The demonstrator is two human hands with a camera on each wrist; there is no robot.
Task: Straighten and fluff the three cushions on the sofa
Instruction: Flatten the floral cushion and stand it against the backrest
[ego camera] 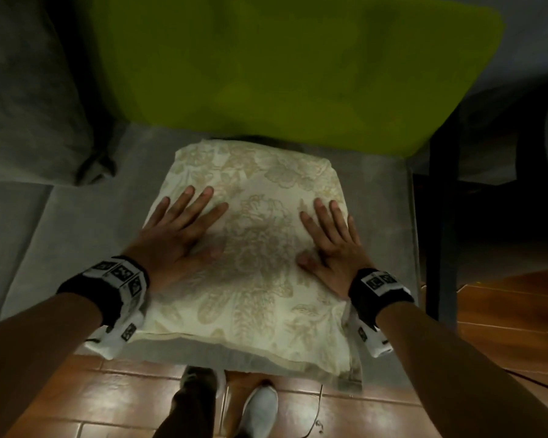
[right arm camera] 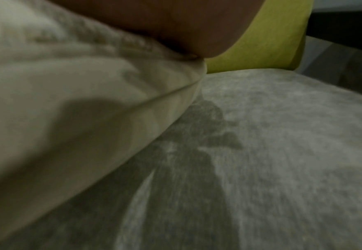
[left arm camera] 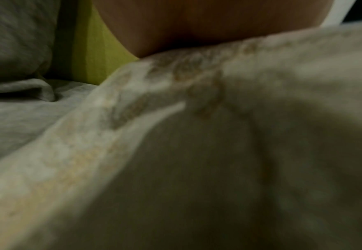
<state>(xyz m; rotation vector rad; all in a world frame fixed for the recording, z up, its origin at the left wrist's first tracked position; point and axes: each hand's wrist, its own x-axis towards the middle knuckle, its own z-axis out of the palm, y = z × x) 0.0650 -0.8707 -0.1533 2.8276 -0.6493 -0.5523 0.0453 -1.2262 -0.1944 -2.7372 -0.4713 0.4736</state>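
Head view. I find the floral cushion [ego camera: 250, 248] lying flat on the grey sofa seat [ego camera: 76, 222], its far edge near the green cushion [ego camera: 282, 67], which stands against the sofa back. A grey cushion [ego camera: 29, 90] leans to the left of the green one. My left hand [ego camera: 174, 235] and right hand [ego camera: 332, 238] both lie palm-down on the floral cushion, fingers [ego camera: 200, 197] straight and spread, gripping nothing. The near edge of the floral cushion overhangs the seat front, above the tiled floor [ego camera: 487, 311] and my shoes.

Risk noted: in my judgement, a firm press or a pull toward me could tip the overhanging edge and slide the cushion off onto the floor. Pressing flat may also pack the filling down where the task wants it plumped up.

Left wrist view. The picture is blurred. The floral cushion [left arm camera: 197, 152] fills most of it, with the heel of the left hand [left arm camera: 197, 25] bearing on the fabric. It shows the grey cushion's lower corner [left arm camera: 15, 50] resting on the seat; the fingers themselves are out of sight here.

Right wrist view. This view alone shows the floral cushion's side seam [right arm camera: 176, 94] meeting the seat [right arm camera: 282, 152] to the right of it, with bare seat beyond. The right hand [right arm camera: 176, 25] presses into the fabric; the finger spread cannot be confirmed here.
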